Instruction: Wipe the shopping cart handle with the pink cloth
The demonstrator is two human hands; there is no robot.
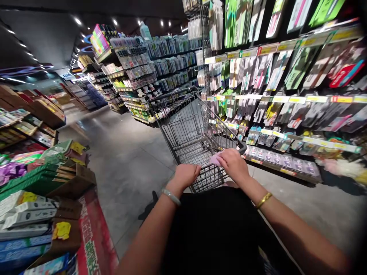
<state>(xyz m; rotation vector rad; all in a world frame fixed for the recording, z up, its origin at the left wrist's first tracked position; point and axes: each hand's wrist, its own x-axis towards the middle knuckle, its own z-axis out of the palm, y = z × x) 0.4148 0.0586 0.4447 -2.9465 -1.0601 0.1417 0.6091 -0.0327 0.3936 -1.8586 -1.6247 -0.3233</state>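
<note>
A dark wire shopping cart (187,131) stands ahead of me, tilted in the view, with its wire floor visible and no goods in it. My left hand (186,176), with a pale bangle at the wrist, is closed around the left part of the cart's handle. My right hand (234,165), below a gold bracelet, is closed with a small pale pink slip (215,159) between thumb and fingers. It sits at the right part of the handle; whether its hidden fingers also wrap the bar I cannot tell.
On the right, a shelf wall (275,99) of hanging packaged goods runs close beside the cart. Cardboard display boxes (77,179) stand at the left, above a red printed panel (96,233). Grey floor (126,152) stretches between them toward more shelves (132,72).
</note>
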